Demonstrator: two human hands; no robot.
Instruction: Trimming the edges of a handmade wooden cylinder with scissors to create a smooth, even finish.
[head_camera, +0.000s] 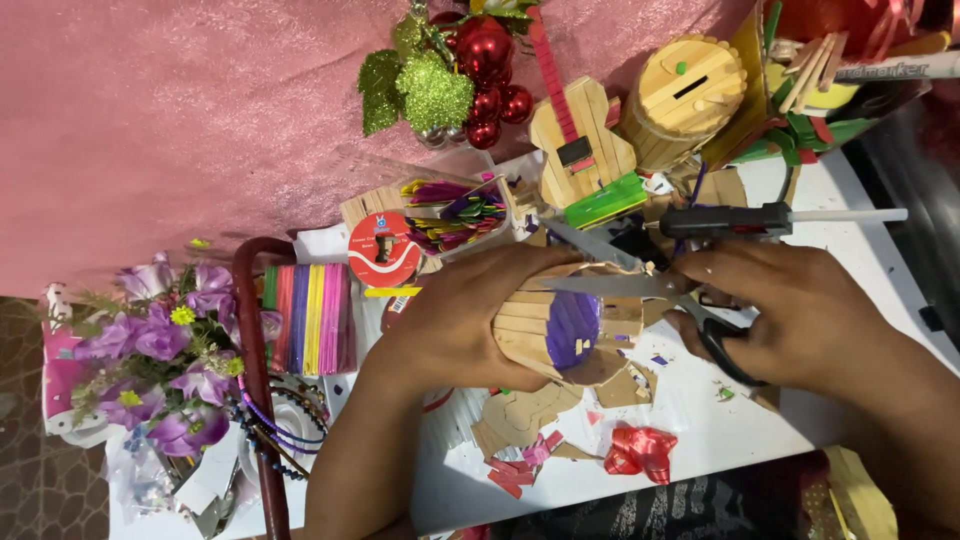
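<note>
From the head camera, the left hand (450, 320) is wrapped around a little stick box (560, 330) made of wooden sticks with a purple patch, holding it just above the white desk (700, 420). The right hand (800, 310) has its fingers through the black loops of the scissors (640, 280), whose blades are open across the top of the box. A good cut needs a firm, steady box and slow, small snips, with fingers kept away from the blades

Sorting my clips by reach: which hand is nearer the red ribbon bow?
Right. The right hand, holding scissors, is just above the red ribbon bow; the left hand is farther left.
</note>
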